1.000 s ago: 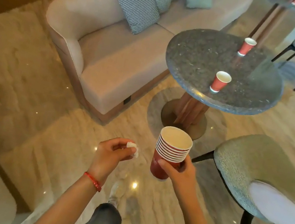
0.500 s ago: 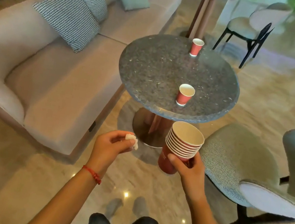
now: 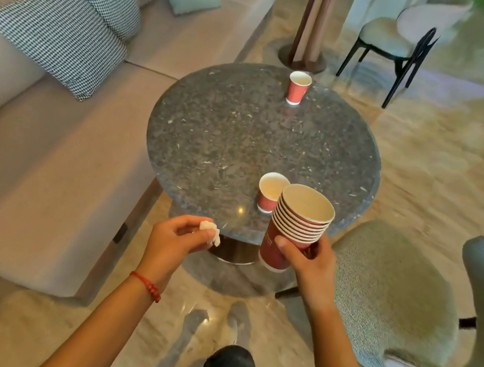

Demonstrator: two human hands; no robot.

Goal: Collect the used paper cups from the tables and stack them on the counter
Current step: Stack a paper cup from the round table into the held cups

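Observation:
My right hand point(image 3: 311, 260) grips a nested stack of several red paper cups point(image 3: 296, 224), held tilted over the near edge of a round dark stone table point(image 3: 226, 136). A single red cup point(image 3: 268, 191) stands upright on the table just left of the stack, partly hidden by it. Another red cup point(image 3: 297, 87) stands near the table's far edge. My left hand point(image 3: 177, 236) pinches a small crumpled white tissue point(image 3: 210, 231) in front of the table's near rim.
A beige sofa point(image 3: 53, 171) with checked cushions point(image 3: 57, 32) runs along the left. A green upholstered chair point(image 3: 405, 307) stands close on the right. A second table's pedestal point(image 3: 312, 25) and another chair point(image 3: 399, 40) stand behind. The floor is glossy marble.
I have walked up to the round table, which now lies directly in front. The cup stack has come next to the near cup. Both hands keep their holds.

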